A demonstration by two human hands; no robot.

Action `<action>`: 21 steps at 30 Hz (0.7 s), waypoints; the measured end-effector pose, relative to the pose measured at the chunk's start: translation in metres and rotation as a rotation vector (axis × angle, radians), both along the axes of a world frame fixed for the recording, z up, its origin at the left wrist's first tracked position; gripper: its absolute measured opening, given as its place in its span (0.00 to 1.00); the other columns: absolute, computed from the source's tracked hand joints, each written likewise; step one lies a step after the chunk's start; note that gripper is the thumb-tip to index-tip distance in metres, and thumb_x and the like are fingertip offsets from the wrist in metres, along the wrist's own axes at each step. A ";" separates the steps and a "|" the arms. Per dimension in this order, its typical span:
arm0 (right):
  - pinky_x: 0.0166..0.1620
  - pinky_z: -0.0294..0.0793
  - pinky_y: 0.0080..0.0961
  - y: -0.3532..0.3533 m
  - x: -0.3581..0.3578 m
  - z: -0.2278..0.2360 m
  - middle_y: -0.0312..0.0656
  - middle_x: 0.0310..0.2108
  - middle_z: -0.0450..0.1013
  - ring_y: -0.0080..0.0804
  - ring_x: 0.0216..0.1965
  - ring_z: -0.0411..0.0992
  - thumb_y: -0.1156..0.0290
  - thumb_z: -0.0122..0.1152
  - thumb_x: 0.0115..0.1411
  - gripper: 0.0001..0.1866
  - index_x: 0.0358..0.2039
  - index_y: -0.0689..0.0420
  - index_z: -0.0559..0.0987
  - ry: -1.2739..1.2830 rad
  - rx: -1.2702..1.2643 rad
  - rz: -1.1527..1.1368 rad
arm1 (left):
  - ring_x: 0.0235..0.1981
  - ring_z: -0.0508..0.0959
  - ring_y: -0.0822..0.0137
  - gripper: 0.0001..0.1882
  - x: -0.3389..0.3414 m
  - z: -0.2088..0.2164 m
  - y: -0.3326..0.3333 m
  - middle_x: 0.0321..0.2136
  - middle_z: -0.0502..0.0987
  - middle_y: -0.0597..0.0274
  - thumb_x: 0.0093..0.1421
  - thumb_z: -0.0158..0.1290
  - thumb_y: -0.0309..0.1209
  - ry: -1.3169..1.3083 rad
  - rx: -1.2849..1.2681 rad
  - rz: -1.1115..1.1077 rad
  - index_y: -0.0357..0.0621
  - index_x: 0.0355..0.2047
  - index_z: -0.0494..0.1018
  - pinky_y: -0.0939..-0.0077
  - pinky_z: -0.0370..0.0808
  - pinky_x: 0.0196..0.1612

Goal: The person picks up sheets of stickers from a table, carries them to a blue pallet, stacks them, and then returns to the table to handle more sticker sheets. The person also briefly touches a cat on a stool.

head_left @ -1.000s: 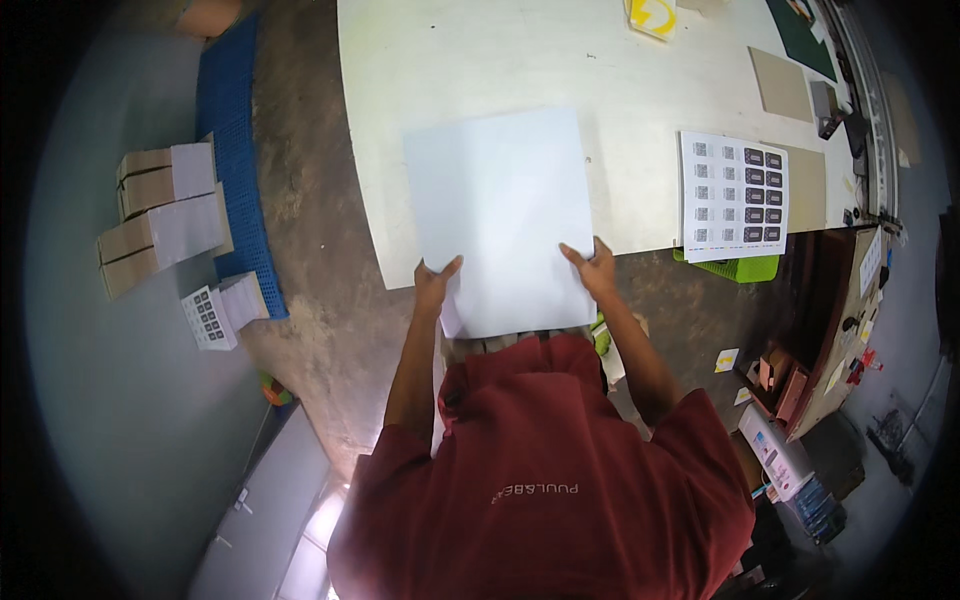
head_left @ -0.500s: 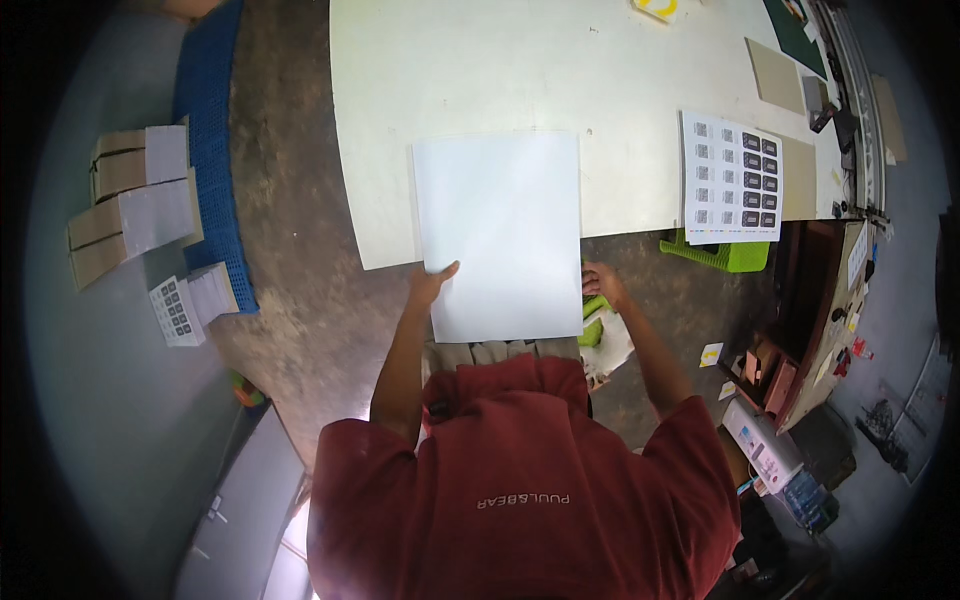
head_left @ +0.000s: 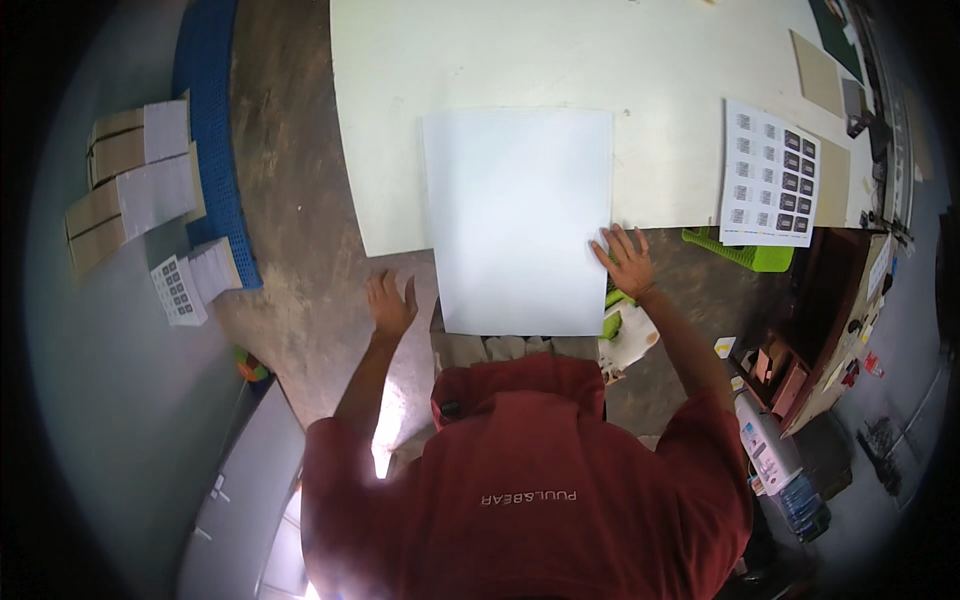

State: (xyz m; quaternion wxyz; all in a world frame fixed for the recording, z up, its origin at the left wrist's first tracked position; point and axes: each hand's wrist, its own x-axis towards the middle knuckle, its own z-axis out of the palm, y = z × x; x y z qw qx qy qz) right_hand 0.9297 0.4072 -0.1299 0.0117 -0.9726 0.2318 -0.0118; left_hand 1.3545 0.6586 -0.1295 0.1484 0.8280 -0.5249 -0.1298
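A large blank white sheet of paper (head_left: 520,215), perhaps several in a stack, rests partly on the white table (head_left: 385,130) and hangs over its near edge toward my body. My left hand (head_left: 392,300) is off the paper, to its left, with its fingers spread and nothing in them. At the paper's right edge, just off the table's front, my right hand (head_left: 626,260) has its fingers apart, the thumb touching or very near the edge.
Printed sheets (head_left: 768,175) lie at the table's right front, over a green plastic basket (head_left: 740,250) below. Wrapped paper stacks (head_left: 150,200) stand at left near a blue plastic pallet (head_left: 215,150). Lower right are a cabinet (head_left: 800,350) and a white-and-green object (head_left: 628,335) beside my lap.
My left hand has let go of the paper's left edge and moved away to the left. My right hand has moved up along the right edge, its fingers now spread.
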 end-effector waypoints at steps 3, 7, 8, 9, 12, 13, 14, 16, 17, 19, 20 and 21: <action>0.63 0.49 0.54 -0.004 0.001 -0.008 0.40 0.59 0.65 0.37 0.63 0.59 0.71 0.52 0.57 0.26 0.57 0.41 0.70 0.029 0.072 0.027 | 0.53 0.68 0.52 0.25 0.012 0.023 -0.040 0.52 0.69 0.51 0.52 0.63 0.34 -0.169 -0.138 -0.354 0.47 0.50 0.70 0.54 0.65 0.53; 0.62 0.52 0.54 -0.006 0.006 -0.007 0.42 0.57 0.67 0.41 0.61 0.62 0.72 0.52 0.57 0.24 0.56 0.46 0.70 -0.036 0.049 0.040 | 0.62 0.62 0.56 0.34 0.021 0.009 -0.075 0.60 0.65 0.57 0.46 0.66 0.34 -0.127 -0.092 -0.748 0.53 0.55 0.69 0.50 0.59 0.59; 0.61 0.53 0.53 -0.007 0.007 -0.003 0.42 0.57 0.67 0.41 0.61 0.63 0.72 0.52 0.57 0.24 0.56 0.47 0.70 -0.016 0.058 0.068 | 0.63 0.61 0.57 0.36 0.019 0.004 -0.079 0.61 0.64 0.59 0.44 0.66 0.34 -0.130 -0.062 -0.833 0.55 0.56 0.69 0.49 0.59 0.59; 0.61 0.54 0.53 -0.007 0.010 0.000 0.43 0.56 0.68 0.41 0.60 0.63 0.72 0.52 0.57 0.23 0.55 0.48 0.70 0.004 0.066 0.097 | 0.63 0.61 0.58 0.36 0.019 0.001 -0.077 0.61 0.64 0.60 0.44 0.65 0.35 -0.130 -0.049 -0.835 0.56 0.56 0.69 0.51 0.59 0.59; 0.58 0.56 0.52 -0.015 0.016 0.004 0.44 0.55 0.68 0.42 0.60 0.64 0.72 0.52 0.57 0.21 0.53 0.52 0.71 -0.013 0.083 0.138 | 0.63 0.61 0.61 0.37 0.018 -0.015 -0.077 0.62 0.63 0.62 0.42 0.64 0.38 -0.124 -0.061 -0.834 0.58 0.57 0.69 0.55 0.61 0.59; 0.57 0.57 0.52 -0.014 0.016 0.002 0.44 0.55 0.68 0.41 0.60 0.64 0.72 0.52 0.57 0.20 0.52 0.53 0.71 -0.036 0.099 0.144 | 0.63 0.61 0.61 0.39 0.019 -0.017 -0.076 0.62 0.63 0.62 0.40 0.65 0.38 -0.114 -0.075 -0.829 0.58 0.57 0.68 0.56 0.62 0.58; 0.55 0.60 0.51 -0.014 0.016 0.000 0.44 0.55 0.68 0.41 0.60 0.64 0.71 0.52 0.57 0.19 0.51 0.53 0.72 -0.077 0.084 0.146 | 0.63 0.61 0.62 0.41 0.019 -0.019 -0.075 0.62 0.62 0.62 0.38 0.65 0.39 -0.105 -0.089 -0.824 0.58 0.58 0.68 0.58 0.63 0.58; 0.54 0.61 0.50 -0.018 0.015 0.006 0.45 0.56 0.68 0.41 0.60 0.64 0.71 0.52 0.57 0.19 0.51 0.54 0.72 -0.049 0.108 0.166 | 0.62 0.62 0.61 0.45 0.023 -0.020 -0.078 0.62 0.63 0.62 0.35 0.66 0.40 -0.083 -0.115 -0.840 0.54 0.59 0.67 0.60 0.65 0.57; 0.54 0.62 0.49 -0.023 0.017 0.013 0.46 0.56 0.67 0.42 0.60 0.64 0.70 0.52 0.58 0.19 0.51 0.54 0.72 -0.033 0.119 0.175 | 0.62 0.62 0.60 0.47 0.024 -0.016 -0.083 0.62 0.64 0.62 0.33 0.66 0.41 -0.071 -0.130 -0.849 0.52 0.59 0.67 0.60 0.65 0.57; 0.56 0.61 0.49 -0.033 0.026 0.032 0.48 0.57 0.67 0.45 0.59 0.64 0.70 0.56 0.54 0.24 0.53 0.57 0.71 -0.059 0.349 0.115 | 0.59 0.66 0.58 0.46 0.024 0.001 -0.093 0.59 0.67 0.58 0.34 0.65 0.40 0.003 -0.055 -0.828 0.45 0.58 0.67 0.62 0.66 0.55; 0.57 0.61 0.49 -0.039 0.030 0.042 0.50 0.57 0.67 0.47 0.59 0.65 0.70 0.58 0.52 0.26 0.54 0.58 0.71 -0.076 0.462 0.086 | 0.58 0.68 0.57 0.46 0.025 0.010 -0.099 0.57 0.69 0.57 0.35 0.65 0.40 0.036 -0.017 -0.817 0.42 0.58 0.67 0.62 0.67 0.55; 0.58 0.62 0.48 -0.045 0.032 0.053 0.49 0.57 0.67 0.47 0.59 0.65 0.67 0.59 0.52 0.27 0.54 0.58 0.71 -0.126 0.535 0.065 | 0.55 0.71 0.55 0.41 0.023 0.016 -0.103 0.55 0.71 0.53 0.40 0.61 0.39 0.110 -0.075 -0.773 0.39 0.57 0.68 0.62 0.66 0.55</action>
